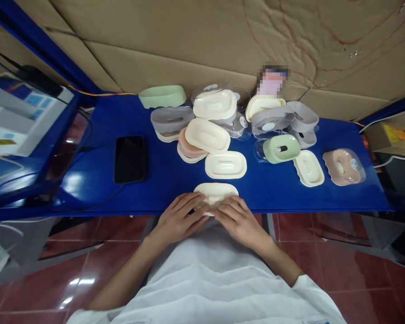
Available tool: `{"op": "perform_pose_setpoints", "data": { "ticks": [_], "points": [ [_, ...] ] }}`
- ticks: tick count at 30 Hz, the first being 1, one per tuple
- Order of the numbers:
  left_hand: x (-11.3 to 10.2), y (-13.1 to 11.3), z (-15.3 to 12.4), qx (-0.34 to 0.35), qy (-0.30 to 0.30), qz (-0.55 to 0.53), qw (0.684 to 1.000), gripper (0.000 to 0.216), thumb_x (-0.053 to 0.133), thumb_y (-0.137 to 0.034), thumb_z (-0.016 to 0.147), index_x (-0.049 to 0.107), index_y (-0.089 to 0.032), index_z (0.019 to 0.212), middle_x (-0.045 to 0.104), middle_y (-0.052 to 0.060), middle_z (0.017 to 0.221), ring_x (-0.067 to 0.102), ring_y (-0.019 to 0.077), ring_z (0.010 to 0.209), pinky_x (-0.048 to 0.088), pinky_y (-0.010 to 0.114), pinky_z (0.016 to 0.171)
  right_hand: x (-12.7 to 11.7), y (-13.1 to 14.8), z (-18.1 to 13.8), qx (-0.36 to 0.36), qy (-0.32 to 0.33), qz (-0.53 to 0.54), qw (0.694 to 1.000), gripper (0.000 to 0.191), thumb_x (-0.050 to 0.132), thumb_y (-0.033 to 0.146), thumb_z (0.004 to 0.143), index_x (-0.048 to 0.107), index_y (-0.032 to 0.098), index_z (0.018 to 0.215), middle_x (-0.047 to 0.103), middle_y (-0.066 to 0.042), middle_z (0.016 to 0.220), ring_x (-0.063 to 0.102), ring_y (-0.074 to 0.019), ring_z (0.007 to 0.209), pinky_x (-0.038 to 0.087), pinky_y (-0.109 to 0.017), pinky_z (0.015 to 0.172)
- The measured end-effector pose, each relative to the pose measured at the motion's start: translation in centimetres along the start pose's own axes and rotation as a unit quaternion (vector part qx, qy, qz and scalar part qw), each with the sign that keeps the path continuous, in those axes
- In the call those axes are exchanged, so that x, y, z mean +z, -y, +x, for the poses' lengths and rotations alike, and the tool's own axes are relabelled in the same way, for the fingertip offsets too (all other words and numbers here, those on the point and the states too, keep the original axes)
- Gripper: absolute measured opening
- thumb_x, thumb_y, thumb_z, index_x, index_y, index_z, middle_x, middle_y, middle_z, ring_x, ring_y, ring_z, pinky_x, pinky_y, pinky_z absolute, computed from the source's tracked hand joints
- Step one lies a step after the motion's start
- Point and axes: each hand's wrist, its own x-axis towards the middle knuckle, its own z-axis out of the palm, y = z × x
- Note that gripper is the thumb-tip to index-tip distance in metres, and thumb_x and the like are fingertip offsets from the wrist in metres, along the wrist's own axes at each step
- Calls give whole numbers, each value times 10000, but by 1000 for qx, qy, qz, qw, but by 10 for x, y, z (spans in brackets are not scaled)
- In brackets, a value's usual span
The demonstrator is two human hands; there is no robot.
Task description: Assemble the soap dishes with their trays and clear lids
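Observation:
A cream oval plastic tray with a raised ridge in its middle lies at the table's front edge. From its left side, my left hand grips it with the fingers over the rim. My right hand holds the opposite side, fingertips bent onto the tray. Both hands hide its lower part. Just beyond sits a similar cream tray, and past that another cream tray leans on a pink piece.
Grey containers, a pale green container, a green piece with a slot and a pink one in clear plastic stand about the blue table. A black phone lies left. Cardboard rises behind.

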Motion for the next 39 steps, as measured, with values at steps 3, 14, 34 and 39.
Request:
{"op": "perform_pose_setpoints", "data": {
  "ticks": [3, 14, 34, 39],
  "points": [
    [3, 1, 4, -10, 2, -29, 1000, 222, 729, -215, 1043, 713, -176, 1261, 770, 140, 1295, 727, 297, 1287, 642, 455, 1077, -12, -29, -9, 9, -47, 25, 999, 362, 601, 152, 1089, 685, 235, 1431, 788, -59, 1288, 697, -217, 1286, 531, -441, 1197],
    [8, 2, 10, -24, -22, -39, 999, 214, 734, -210, 1039, 713, -187, 1251, 783, 115, 1279, 740, 284, 1292, 654, 451, 1112, -62, -164, -40, 291, -142, -201, 925, 374, 484, 348, 1145, 671, 307, 1466, 727, -84, 1469, 661, -301, 1401, 387, -644, 1273],
    [8, 6, 0, 11, -41, 15, 999, 378, 841, -313, 991, 702, -201, 1325, 757, 138, 1385, 694, 316, 1384, 629, 490, 1162, -5, -13, -2, 36, -40, -8, 999, 276, 663, 261, 1103, 718, 274, 1373, 811, -26, 1282, 721, -159, 1238, 326, -422, 1338],
    [8, 3, 6, 4, -38, 20, 999, 388, 849, -362, 987, 702, -174, 1293, 774, 149, 1338, 723, 322, 1339, 657, 461, 1100, -10, -29, -13, 72, -22, -7, 997, 360, 708, 332, 1074, 687, 220, 1415, 748, -85, 1438, 623, -242, 1450, 345, -521, 1353]
  ]
}}
